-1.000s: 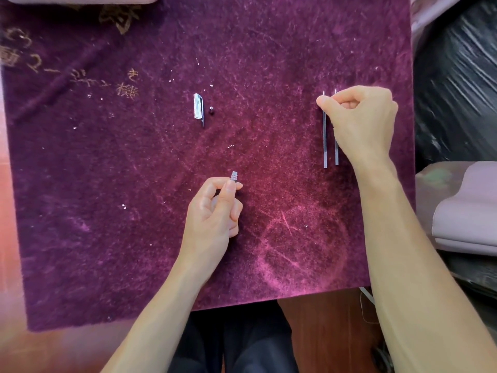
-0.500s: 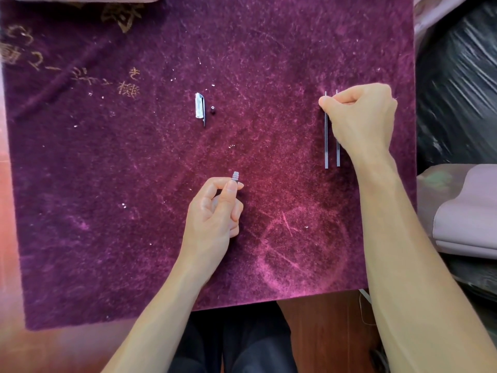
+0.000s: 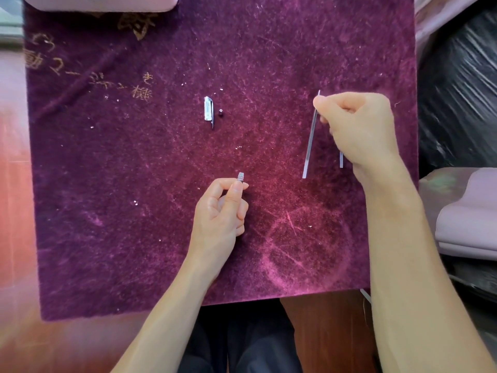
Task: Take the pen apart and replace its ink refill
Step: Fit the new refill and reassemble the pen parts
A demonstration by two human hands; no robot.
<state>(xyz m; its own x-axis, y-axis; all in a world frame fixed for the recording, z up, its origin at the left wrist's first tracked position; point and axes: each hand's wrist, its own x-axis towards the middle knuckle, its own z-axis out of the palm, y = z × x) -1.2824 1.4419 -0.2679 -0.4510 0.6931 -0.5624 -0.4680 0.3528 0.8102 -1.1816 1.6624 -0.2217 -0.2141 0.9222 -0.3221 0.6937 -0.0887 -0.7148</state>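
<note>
My right hand [image 3: 360, 130] pinches the top of a thin grey ink refill [image 3: 309, 141], which is tilted with its lower end swung left above the purple felt mat [image 3: 134, 211]. A second refill [image 3: 341, 160] lies on the mat, mostly hidden under that hand. My left hand [image 3: 220, 214] holds a small pen part [image 3: 241, 176], whose ribbed threaded end sticks up from the fingers. The clear pen cap with clip [image 3: 208, 111] and a tiny dark piece [image 3: 220, 113] lie on the mat at the upper middle.
A pale pink object [image 3: 102, 2] overlaps the mat's top edge. Folded lilac cloth [image 3: 468, 211] and black plastic wrap [image 3: 457, 76] lie past the right edge. Brown wooden table shows below and left of the mat.
My right hand has lifted one refill off the mat and tilted it, its lower end swinging left. The other refill stays lying there. My left hand has not moved.
</note>
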